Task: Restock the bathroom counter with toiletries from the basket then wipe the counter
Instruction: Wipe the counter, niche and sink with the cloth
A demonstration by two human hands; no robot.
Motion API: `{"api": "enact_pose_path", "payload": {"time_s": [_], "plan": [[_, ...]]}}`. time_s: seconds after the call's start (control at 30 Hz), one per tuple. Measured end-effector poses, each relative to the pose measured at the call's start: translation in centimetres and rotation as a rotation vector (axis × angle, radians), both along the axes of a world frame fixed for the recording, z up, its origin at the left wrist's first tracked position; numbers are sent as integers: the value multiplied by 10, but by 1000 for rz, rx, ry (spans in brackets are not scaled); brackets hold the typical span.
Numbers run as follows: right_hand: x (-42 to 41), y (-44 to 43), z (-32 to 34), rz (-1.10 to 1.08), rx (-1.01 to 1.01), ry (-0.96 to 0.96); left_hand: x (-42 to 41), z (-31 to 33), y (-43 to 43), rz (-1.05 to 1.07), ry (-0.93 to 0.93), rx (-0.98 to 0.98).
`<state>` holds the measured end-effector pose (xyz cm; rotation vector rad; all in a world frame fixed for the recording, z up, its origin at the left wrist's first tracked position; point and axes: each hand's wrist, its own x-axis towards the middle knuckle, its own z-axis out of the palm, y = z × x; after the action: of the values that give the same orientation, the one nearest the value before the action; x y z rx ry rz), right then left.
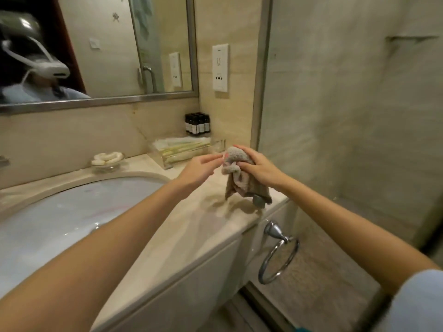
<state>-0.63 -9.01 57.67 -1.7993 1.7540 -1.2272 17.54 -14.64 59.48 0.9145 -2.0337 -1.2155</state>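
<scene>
- Grips a cloth (236,178) in the right hand (257,167), fingers curled round the bunched top, loose end hanging down toward the counter (191,226) near its right end, about 1 o'clock from the middle of the view.
- Reaches in with the left hand (199,170) from 9 o'clock of the cloth, fingers straight and relaxed, holding nothing. Tips at or just short of the fabric, cannot tell which.
- Looks soft, light and floppy, perhaps damp. No risk of breakage, but likely to flop and trail if held by one corner.
- Best gathered into a flat pad under the palm, loose folds tucked in, before wiping.
- Seems to be the wiping stage, judging by toiletries already set out: dark bottles (197,124) in the corner at 12 o'clock of the left hand, a clear tray (167,161) of packets just in front, a soap dish (107,161) further round at 9 o'clock, beside the sink (60,212).
- Worth steering round bottles and tray: probably light enough to be knocked by a dragging end.
</scene>
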Motion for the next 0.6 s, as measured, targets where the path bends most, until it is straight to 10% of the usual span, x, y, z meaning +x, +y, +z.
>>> {"api": "enact_pose_path", "payload": {"time_s": [0.1,0.23,0.6], "plan": [[-47,0,-14,-286,12,-3,20,-36,-25,195,-369,-401],[-103,-1,-52,-463,235,271,48,-87,-42,224,-701,-353],[-46,12,-81,-532,153,517,50,-101,-36,239,-676,-323]]}}
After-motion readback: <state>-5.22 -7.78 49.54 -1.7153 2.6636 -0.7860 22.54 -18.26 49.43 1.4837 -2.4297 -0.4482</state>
